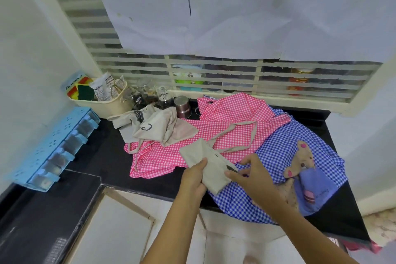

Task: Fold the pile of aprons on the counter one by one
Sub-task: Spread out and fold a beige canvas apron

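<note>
Left hand (pixel 196 176) grips beige apron (pixel 205 161), folded small, held over the counter (pixel 102 152) front edge. Right hand (pixel 250 174) pinches its near end. Judging this one nearly done, though its straps trail loose over the pink apron (pixel 214 135). Left to fold: pink apron, blue apron (pixel 278 148), beige heap (pixel 154 128). Jars (pixel 147 96), cup (pixel 182 106), basket (pixel 107 105) crowd the back, so flat room is tight.

Black L-shaped worktop (pixel 111 156) set in a corner between pale walls (pixel 32 38). Along its back edge, a slatted window (pixel 214 75), upper part covered with white paper sheets (pixel 214 17). Blue drawer rack (pixel 53 150) at its left edge. Soft, even daylight.
</note>
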Demonstrator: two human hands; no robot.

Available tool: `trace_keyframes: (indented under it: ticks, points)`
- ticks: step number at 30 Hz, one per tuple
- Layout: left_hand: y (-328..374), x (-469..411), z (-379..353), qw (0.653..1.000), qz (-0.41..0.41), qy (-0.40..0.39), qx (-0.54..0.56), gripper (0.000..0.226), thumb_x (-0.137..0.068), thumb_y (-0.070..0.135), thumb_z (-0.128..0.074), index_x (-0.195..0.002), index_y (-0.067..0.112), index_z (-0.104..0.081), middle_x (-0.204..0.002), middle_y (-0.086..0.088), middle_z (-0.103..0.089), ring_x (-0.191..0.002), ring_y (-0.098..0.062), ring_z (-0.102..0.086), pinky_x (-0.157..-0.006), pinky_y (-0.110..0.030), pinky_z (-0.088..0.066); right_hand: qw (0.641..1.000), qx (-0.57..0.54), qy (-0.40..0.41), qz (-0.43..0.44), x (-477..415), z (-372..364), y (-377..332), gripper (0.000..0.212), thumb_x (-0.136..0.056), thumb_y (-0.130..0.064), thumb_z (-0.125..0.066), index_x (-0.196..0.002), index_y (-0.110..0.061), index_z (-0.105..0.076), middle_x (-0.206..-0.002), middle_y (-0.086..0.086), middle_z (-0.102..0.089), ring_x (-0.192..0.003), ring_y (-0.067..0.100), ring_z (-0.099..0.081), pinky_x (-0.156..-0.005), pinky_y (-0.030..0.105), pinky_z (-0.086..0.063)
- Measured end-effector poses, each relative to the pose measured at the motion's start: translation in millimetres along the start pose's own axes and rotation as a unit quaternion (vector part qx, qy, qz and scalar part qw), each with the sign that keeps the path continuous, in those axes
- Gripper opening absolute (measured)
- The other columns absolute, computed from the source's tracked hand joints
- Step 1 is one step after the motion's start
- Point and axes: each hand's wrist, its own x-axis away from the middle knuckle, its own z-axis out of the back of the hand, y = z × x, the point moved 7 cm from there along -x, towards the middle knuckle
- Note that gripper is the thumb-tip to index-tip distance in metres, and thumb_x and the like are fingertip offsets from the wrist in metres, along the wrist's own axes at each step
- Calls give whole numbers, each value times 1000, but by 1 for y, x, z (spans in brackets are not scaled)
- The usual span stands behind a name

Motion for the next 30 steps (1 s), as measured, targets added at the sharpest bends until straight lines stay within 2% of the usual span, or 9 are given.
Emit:
trace_keyframes:
  ticks: [3, 5, 7, 9, 14, 18, 24, 28, 30]
  points:
    - [10, 5, 5, 999, 14, -1, -50, 31, -91, 2, -59, -120, -8, -56, -114, -25, -64, -93, -35, -64, -74, -43, -55, 928, 244, -110, 261, 15, -6, -37, 78, -69, -55, -74, -128, -50, -23, -144, -34, -14, -142, 1, -11, -115, 20, -14]
    - [14, 13, -1, 995, 31, -50, -84, 32, -91, 2, -58, -121, -8, -59, -111, -25, -66, -89, -33, -66, -67, -39, -58, 816, 391, -194, 379, 27, -23, -46, 95, -71, -58, -71, -143, -48, -9, -151, -32, 13, -142, -1, 18, -112, 18, 12]
    - [15, 26, -11, 983, 53, -107, -138, 29, -89, 3, -59, -117, -4, -63, -106, -23, -68, -84, -31, -67, -64, -37, -59, 720, 468, -174, 482, 36, -30, -50, 103, -62, -51, -81, -146, -31, -25, -157, -12, -19, -146, 13, -9, -115, 32, -5]
    - [14, 37, -21, 972, 79, -147, -163, 26, -89, 5, -60, -114, -3, -64, -103, -21, -67, -83, -29, -67, -69, -39, -59, 691, 482, -136, 521, 38, -26, -55, 101, -50, -40, -91, -136, -20, -41, -139, -2, -53, -132, 16, -42, -109, 38, -26]
    - [12, 59, -39, 961, 151, -205, -110, 39, -85, 9, -60, -121, -6, -59, -104, -21, -68, -87, -29, -67, -74, -36, -59, 769, 306, -49, 559, 40, 16, -82, 56, -52, -12, -84, -105, -17, -69, -103, -1, -72, -100, 8, -55, -90, 26, -46]
    - [11, 71, -51, 951, 184, -243, -45, 44, -83, 16, -59, -121, -7, -59, -115, -24, -64, -94, -33, -66, -86, -44, -53, 762, 331, -80, 551, 45, 5, -78, 64, -50, -7, -84, -107, -21, -58, -108, -2, -70, -99, 7, -54, -86, 23, -48]
    - [7, 80, -62, 941, 215, -263, 6, 47, -86, 21, -55, -121, -10, -58, -121, -27, -61, -94, -37, -67, -79, -49, -55, 801, 256, -29, 541, 48, 18, -86, 27, -88, -35, -58, -113, -25, -62, -102, -8, -70, -91, 5, -58, -78, 17, -46]
    - [11, 87, -73, 939, 180, -289, 48, 40, -85, 6, -55, -118, -18, -53, -121, -35, -57, -92, -43, -67, -72, -50, -59, 923, 74, -54, 374, 42, 35, -92, 30, -88, -57, -53, -103, -36, -70, -92, -13, -73, -82, 3, -67, -72, 23, -52]
    - [14, 92, -81, 929, 160, -329, 63, 46, -79, -6, -61, -122, -18, -52, -130, -34, -52, -104, -43, -63, -86, -47, -56, 956, -18, -21, 292, 37, 42, -88, 17, -86, -51, -60, -95, -40, -69, -84, -16, -71, -75, 3, -66, -65, 23, -52]
